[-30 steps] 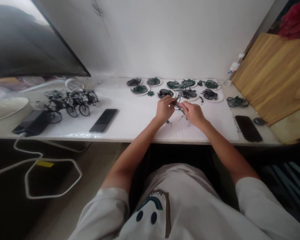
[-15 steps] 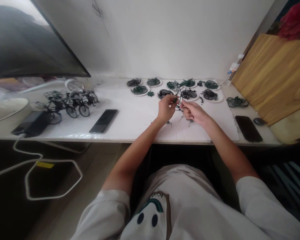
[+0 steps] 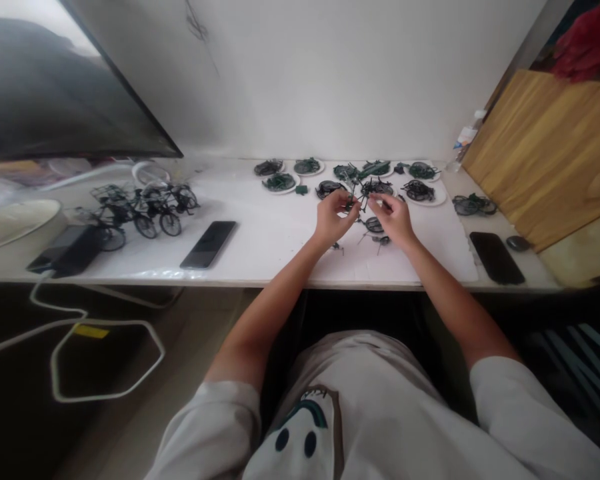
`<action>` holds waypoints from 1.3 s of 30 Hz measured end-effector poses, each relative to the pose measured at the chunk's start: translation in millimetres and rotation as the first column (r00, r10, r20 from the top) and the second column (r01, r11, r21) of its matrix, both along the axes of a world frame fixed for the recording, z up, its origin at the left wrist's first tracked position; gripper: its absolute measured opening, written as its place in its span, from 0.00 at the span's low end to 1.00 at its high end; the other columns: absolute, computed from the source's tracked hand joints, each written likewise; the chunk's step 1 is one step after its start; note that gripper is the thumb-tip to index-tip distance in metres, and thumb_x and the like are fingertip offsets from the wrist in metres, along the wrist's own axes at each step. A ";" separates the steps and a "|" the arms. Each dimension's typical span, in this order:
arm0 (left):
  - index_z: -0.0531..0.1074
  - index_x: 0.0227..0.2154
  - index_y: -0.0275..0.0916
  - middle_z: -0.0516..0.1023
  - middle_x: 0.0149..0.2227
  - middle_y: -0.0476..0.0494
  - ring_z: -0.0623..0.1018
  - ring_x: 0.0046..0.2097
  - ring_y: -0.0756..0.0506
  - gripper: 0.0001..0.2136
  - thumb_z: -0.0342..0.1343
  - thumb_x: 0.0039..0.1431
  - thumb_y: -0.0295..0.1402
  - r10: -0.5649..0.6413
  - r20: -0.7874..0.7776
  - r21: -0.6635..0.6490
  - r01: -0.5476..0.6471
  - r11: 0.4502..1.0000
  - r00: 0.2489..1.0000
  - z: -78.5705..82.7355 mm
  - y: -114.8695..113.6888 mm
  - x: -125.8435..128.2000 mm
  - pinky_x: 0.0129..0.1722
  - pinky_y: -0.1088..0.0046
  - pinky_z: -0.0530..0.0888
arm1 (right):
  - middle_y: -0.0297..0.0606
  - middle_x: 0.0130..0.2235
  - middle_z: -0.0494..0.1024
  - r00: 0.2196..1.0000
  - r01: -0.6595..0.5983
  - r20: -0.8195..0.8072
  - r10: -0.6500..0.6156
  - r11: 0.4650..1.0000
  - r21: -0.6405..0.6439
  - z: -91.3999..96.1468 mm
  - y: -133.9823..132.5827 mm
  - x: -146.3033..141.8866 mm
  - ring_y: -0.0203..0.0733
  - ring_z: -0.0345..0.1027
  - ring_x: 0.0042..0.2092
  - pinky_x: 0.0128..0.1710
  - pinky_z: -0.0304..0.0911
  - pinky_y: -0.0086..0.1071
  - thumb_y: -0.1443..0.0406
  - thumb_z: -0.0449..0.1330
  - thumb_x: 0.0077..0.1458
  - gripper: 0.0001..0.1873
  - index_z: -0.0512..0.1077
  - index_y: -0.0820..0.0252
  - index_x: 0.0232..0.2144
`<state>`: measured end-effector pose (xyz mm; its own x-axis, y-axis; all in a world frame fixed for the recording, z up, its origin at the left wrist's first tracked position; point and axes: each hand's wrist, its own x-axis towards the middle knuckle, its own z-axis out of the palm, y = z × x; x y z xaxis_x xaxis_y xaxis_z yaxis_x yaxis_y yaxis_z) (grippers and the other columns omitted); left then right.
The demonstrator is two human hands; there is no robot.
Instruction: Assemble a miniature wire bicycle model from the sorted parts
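Observation:
My left hand [image 3: 332, 219] and my right hand [image 3: 394, 220] meet over the white mat [image 3: 280, 233], both pinched on a small dark green model bicycle frame [image 3: 359, 197] held a little above the table. Thin rods of the frame stick up between the fingertips. Under my right hand lie a small wheel [image 3: 374, 225] and a few loose metal parts [image 3: 380, 241]. Behind the hands stand several small white plates of dark parts [image 3: 280, 181].
Finished model bicycles [image 3: 140, 208] stand at the left beside a black box [image 3: 65, 249] with a white cable. One phone [image 3: 209, 244] lies left of me, another phone [image 3: 497, 257] at the right. A wooden board [image 3: 545, 153] leans at the right, a monitor [image 3: 55, 93] at the left.
Both hands have lifted the frame slightly and moved it farther from me. My right hand has shifted up, uncovering the small wheel on the mat.

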<state>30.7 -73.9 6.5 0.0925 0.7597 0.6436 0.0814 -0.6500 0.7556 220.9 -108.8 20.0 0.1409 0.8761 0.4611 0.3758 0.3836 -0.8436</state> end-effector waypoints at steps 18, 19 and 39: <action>0.79 0.48 0.39 0.83 0.33 0.45 0.78 0.31 0.49 0.14 0.68 0.63 0.40 -0.011 -0.101 -0.008 0.010 1.000 0.995 -6.6 10.4 -0.7 0.28 0.75 0.71 | 0.46 0.51 0.87 0.998 -0.019 0.058 0.014 0.997 0.080 -13.1 -4.9 -13.1 0.54 0.83 0.52 0.59 0.80 0.51 0.48 0.67 0.64 0.22 0.85 0.57 0.48; 0.80 0.48 0.39 0.83 0.33 0.45 0.78 0.31 0.49 0.14 0.67 0.64 0.40 -0.015 -0.105 -0.007 0.014 1.000 0.994 -7.9 12.0 -0.8 0.28 0.75 0.71 | 0.46 0.50 0.88 0.998 -0.014 0.062 0.009 0.997 0.081 -12.7 -5.1 -13.2 0.54 0.83 0.52 0.59 0.80 0.51 0.48 0.67 0.64 0.21 0.85 0.57 0.48; 0.84 0.39 0.38 0.86 0.36 0.41 0.85 0.39 0.45 0.14 0.66 0.64 0.45 -0.066 -0.005 -0.093 0.065 0.994 0.998 -14.6 26.5 -2.9 0.40 0.69 0.83 | 0.44 0.43 0.87 0.989 -0.038 0.145 0.029 0.997 0.059 -11.1 -6.6 -13.7 0.48 0.81 0.43 0.54 0.79 0.45 0.50 0.65 0.64 0.17 0.82 0.56 0.40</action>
<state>27.8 -47.4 -8.1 0.1487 0.8083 0.5697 0.0470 -0.5812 0.8124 207.1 -115.4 8.9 0.0400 0.8483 0.5279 0.4774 0.4479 -0.7559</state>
